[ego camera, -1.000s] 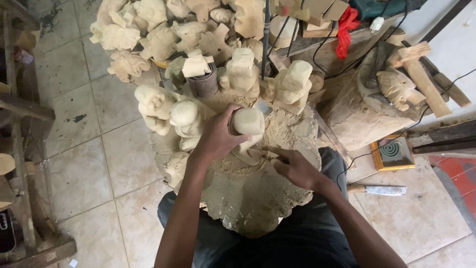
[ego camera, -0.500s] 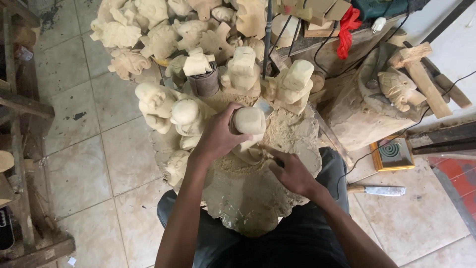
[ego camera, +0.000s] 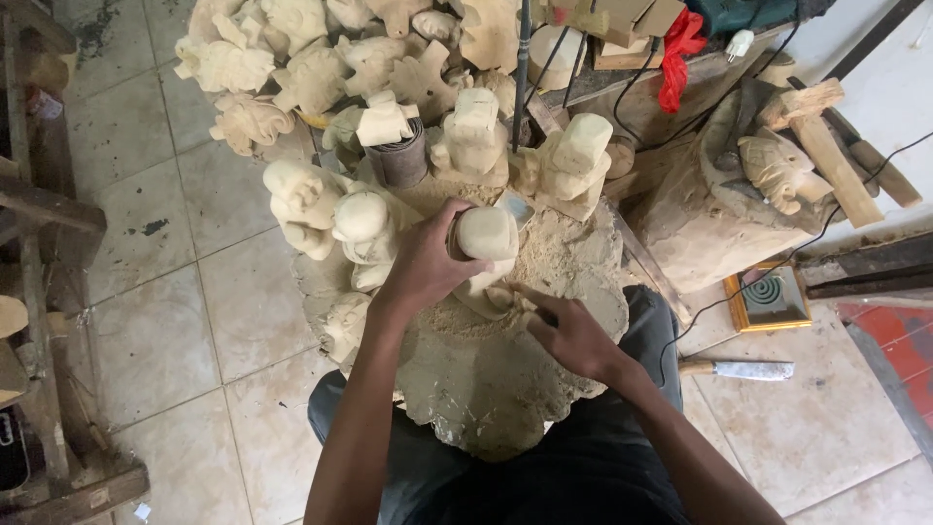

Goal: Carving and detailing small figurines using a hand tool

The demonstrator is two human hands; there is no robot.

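My left hand (ego camera: 420, 267) is wrapped around a pale, rounded wooden carving (ego camera: 486, 238), fingers clenched on its left side, holding it upright on the sawdust-covered stump (ego camera: 486, 399) that sits between my knees. My right hand (ego camera: 573, 335) is closed around something slim at the carving's near base, probably a small blade or chisel, though the tool is mostly hidden under my fingers and I cannot tell its shape. As I judge it, the risk is a slip: the cutting point works just beside my left thumb, and if the wood gives suddenly or the loose shavings let the piece skid, the edge could run into my holding hand or gouge the figure. Pressing too hard near the base could also split off a piece. Counting around me: one carving in hand, roughly five unfinished figures standing close along the far and left edge of the stump, and a heap of more on the far left floor, too tangled to count exactly. One dark cylindrical container (ego camera: 398, 160) stands among them. On the tiles to my right lies one knife (ego camera: 739, 368) with a wooden handle, and beyond it one square framed tray (ego camera: 766, 301).
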